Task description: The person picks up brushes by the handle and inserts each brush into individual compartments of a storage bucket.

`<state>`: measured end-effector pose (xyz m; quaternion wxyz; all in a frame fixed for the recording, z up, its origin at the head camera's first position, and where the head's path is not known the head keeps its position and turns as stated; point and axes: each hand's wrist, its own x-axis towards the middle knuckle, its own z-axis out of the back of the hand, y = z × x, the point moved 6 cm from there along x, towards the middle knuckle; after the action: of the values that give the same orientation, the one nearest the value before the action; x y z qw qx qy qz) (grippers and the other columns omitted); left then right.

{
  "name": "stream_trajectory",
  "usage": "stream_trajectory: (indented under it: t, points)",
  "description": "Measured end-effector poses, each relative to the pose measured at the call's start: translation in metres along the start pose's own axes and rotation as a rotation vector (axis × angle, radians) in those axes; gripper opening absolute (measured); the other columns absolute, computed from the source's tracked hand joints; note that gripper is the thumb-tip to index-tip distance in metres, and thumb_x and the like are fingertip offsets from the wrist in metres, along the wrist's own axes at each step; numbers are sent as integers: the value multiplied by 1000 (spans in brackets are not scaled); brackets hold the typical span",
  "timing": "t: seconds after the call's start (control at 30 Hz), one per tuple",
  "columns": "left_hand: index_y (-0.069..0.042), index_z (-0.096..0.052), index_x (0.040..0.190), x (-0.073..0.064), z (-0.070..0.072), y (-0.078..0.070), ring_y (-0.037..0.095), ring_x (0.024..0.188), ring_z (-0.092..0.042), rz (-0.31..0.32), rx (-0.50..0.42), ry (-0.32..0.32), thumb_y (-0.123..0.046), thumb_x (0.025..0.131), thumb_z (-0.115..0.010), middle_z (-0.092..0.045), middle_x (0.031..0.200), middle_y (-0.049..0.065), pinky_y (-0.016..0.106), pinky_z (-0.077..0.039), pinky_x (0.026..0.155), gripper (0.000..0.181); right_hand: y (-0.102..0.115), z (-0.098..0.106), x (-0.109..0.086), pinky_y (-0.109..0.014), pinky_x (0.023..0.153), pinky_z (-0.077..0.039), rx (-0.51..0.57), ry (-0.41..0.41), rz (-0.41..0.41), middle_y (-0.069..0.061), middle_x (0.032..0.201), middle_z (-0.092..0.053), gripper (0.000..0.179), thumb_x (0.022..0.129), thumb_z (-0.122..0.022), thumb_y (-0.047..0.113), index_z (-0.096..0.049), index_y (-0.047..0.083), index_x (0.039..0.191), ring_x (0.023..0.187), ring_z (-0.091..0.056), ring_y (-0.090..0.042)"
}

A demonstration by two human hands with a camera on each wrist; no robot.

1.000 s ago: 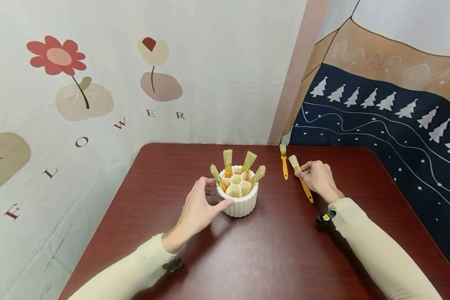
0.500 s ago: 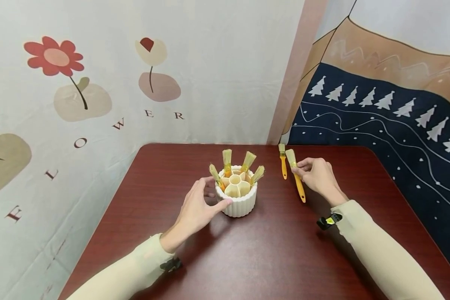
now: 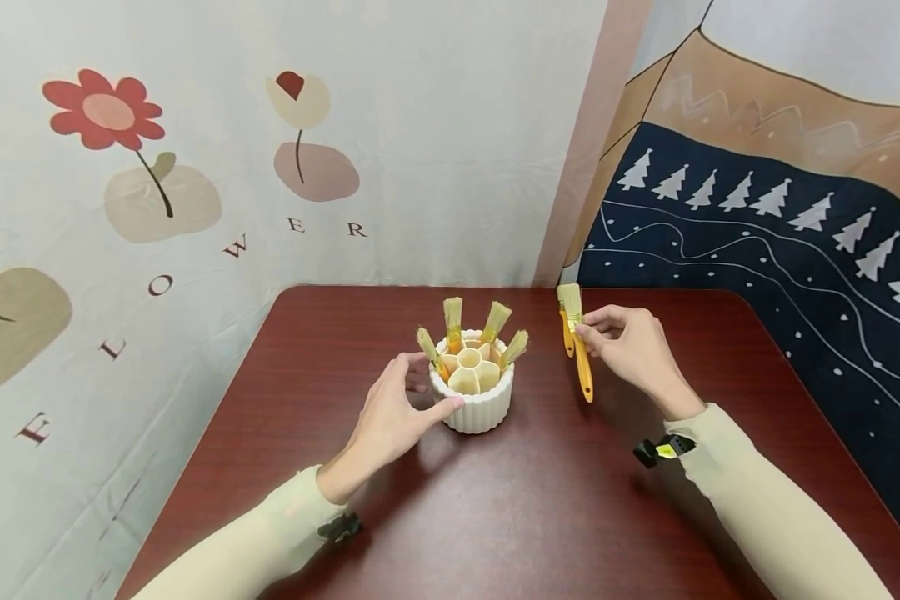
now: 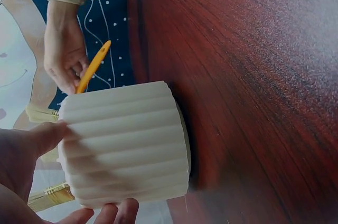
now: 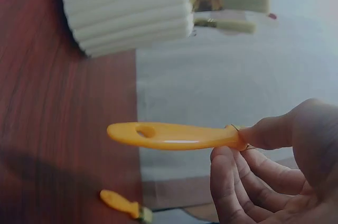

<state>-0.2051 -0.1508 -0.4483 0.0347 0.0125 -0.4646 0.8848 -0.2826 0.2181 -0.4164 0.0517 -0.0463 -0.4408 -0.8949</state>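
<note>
In the head view a white ribbed pot (image 3: 476, 412) stands upright on the table, its inside split into petal-shaped compartments. Several bristle brushes stick out of it, bristles up, one of them a paintbrush (image 3: 453, 317) at the back. My left hand (image 3: 393, 412) holds the pot from the left, thumb at the near rim and fingers round the far side. My right hand (image 3: 633, 346) pinches another paintbrush (image 3: 583, 367) just below its ferrule. That brush hangs above the table with bristles up; its yellow handle (image 5: 179, 136) shows fully in the right wrist view.
One more yellow-handled paintbrush (image 5: 119, 201) lies on the table at the back right, partly behind the held one in the head view. The dark red table (image 3: 525, 508) reaches back to a flower-printed curtain (image 3: 450, 167) and a navy tree-patterned cloth (image 3: 720, 242).
My right hand has lifted the paintbrush off the table and moved it left, turning it more upright. The left hand and the pot have stayed in place.
</note>
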Motion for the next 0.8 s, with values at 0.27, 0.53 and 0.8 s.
stream_trajectory:
  t: [0.27, 0.53, 0.8]
  points:
    - [-15, -62, 155, 0, 0, -1, 32, 124, -80, 1, -4, -1, -46, 92, -101, -75, 141, 7, 59, -65, 114, 80, 26, 2, -12, -20, 74, -68, 63, 17, 45, -18, 111, -89, 25, 110, -85, 27, -84, 6, 123, 87, -85, -27]
    - [-16, -63, 154, -2, 0, -2, 30, 123, -80, -1, 11, 2, -48, 92, -101, -75, 139, 6, 58, -65, 112, 80, 46, 3, -25, -21, 78, -70, 142, 32, 104, -20, 111, -88, 21, 110, -85, 22, -83, 4, 121, 82, -84, -13]
    - [-15, -62, 155, -1, 1, -2, 31, 123, -80, -4, 10, 3, -47, 93, -100, -75, 139, 7, 59, -65, 113, 80, 64, 3, -33, -21, 78, -71, 213, 39, 149, -20, 109, -88, 20, 107, -87, 19, -83, 3, 119, 81, -84, -14]
